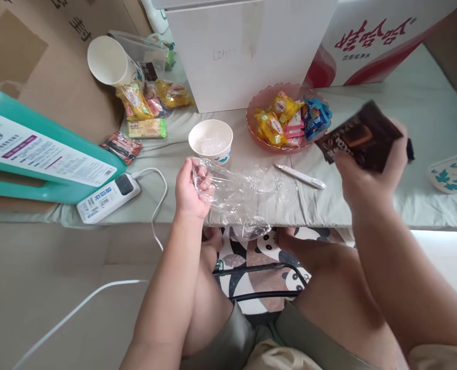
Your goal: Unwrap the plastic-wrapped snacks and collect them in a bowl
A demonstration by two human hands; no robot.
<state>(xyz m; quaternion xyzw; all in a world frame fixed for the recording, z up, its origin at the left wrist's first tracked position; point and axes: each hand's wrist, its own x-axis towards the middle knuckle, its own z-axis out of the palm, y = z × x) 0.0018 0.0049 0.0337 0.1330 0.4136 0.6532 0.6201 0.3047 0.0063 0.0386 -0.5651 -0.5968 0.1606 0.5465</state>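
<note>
My left hand (193,189) is closed on the edge of a crumpled clear plastic bag (247,192), which hangs over the table's front edge. Just beyond that hand stands a white paper cup (210,140) with something clear and crinkled inside. My right hand (375,172) grips dark brown snack packets (361,136), raised to the right of a pink glass bowl (257,131). Yellow, pink and blue wrapped snacks (286,121) fill the bowl. A white utility knife (301,176) lies between my hands on the cloth.
Left: a teal jug (47,139), a white power strip (109,198) with its cable, a tipped paper cup (109,60) and several wrapped snacks (147,128). White boxes (247,56) stand behind. Another paper cup (454,172) lies far right. The cloth-covered table (174,205) ends above my knees.
</note>
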